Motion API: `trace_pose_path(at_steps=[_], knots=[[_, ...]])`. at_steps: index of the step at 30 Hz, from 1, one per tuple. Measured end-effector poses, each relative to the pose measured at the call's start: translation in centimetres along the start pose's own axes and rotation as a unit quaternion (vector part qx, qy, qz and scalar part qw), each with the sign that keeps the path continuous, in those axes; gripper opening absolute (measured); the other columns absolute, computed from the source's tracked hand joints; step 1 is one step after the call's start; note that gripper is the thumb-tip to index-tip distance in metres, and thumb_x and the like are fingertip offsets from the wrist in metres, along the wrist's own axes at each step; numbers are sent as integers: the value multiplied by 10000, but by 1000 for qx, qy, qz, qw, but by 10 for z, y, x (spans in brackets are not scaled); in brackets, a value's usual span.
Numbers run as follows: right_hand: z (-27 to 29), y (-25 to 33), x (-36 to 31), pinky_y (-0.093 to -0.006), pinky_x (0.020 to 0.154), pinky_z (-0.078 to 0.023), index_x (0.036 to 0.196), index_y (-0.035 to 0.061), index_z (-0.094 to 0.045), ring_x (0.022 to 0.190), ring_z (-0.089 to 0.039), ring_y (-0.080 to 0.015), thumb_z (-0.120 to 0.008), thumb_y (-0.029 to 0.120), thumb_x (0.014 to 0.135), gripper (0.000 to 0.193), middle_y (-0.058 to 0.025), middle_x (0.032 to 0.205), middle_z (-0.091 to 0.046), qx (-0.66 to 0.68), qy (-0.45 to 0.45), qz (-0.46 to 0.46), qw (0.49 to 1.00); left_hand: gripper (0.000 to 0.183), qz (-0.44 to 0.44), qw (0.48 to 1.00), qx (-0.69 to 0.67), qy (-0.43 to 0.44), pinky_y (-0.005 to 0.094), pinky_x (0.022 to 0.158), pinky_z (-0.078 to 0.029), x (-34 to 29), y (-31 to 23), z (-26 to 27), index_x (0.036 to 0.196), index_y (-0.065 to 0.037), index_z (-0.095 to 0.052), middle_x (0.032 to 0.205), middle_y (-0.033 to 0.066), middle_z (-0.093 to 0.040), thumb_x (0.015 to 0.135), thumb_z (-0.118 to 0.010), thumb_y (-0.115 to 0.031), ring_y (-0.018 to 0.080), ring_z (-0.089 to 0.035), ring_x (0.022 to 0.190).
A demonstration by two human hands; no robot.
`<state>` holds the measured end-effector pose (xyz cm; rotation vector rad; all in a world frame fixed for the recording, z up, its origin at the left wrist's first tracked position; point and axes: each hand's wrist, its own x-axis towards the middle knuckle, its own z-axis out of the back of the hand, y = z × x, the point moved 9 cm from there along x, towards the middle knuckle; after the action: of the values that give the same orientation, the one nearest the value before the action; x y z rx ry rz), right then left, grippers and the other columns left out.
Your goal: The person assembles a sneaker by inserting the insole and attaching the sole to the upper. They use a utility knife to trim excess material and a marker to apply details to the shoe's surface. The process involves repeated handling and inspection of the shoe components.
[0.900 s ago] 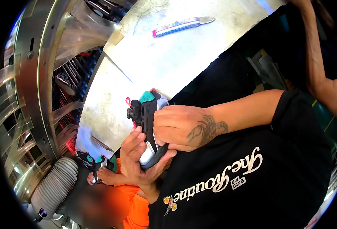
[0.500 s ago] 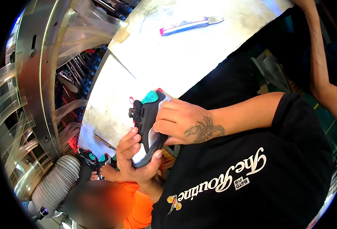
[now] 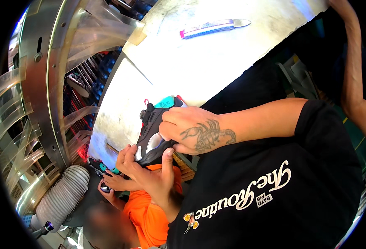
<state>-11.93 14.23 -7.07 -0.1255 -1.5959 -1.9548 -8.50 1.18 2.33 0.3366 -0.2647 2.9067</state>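
A black sneaker (image 3: 151, 141) with grey and white parts, a dial and red pull loops is held over the near edge of the pale table, tilted with its toe toward me. Its turquoise lining (image 3: 166, 102) shows at the collar. My right hand (image 3: 187, 129), a scorpion tattoo on its back, is closed round the side of the sneaker by the sole; its fingertips are partly hidden. Against the toe, my left hand (image 3: 149, 174) has its fingers on one side and its raised thumb on the other, with the toe between them.
On the pale table (image 3: 183, 66) lies a blue-and-white banded tool (image 3: 214, 29) with a pointed metal tip. A person in orange (image 3: 147, 207) handles shoes at lower left. Another person's arm (image 3: 353, 62) reaches in at right. A metal frame with clear plastic strips and a ribbed hose (image 3: 64, 193) stand left.
The sneaker has tilted, its toe swinging left and up. My left fingers have loosened and spread, with the thumb lifting. My right hand has shifted slightly left.
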Motion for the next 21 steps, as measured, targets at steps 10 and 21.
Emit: trace_pose_path(at_steps=[10,21], knots=[[-4,-17,14,-473,865,-589,1131,-58,-612,997,-726,-404,-822,242,862,455,-224,1022,-702,-11,107,-113,988,730,-14,997,-42,-55,494,1140,-430,-3,15,-12,1313,3,-578,1300,193,-564,737,-987,-183,361,-548,1285],[24,-48,19,-436,855,-577,1191,49,-640,954,-671,-318,-937,480,831,635,-130,1097,-625,-49,54,-133,988,541,197,932,-291,-88,430,1032,-489,-14,138,-70,1201,-26,-595,1199,129,-597,790,-911,-183,274,-591,1120]])
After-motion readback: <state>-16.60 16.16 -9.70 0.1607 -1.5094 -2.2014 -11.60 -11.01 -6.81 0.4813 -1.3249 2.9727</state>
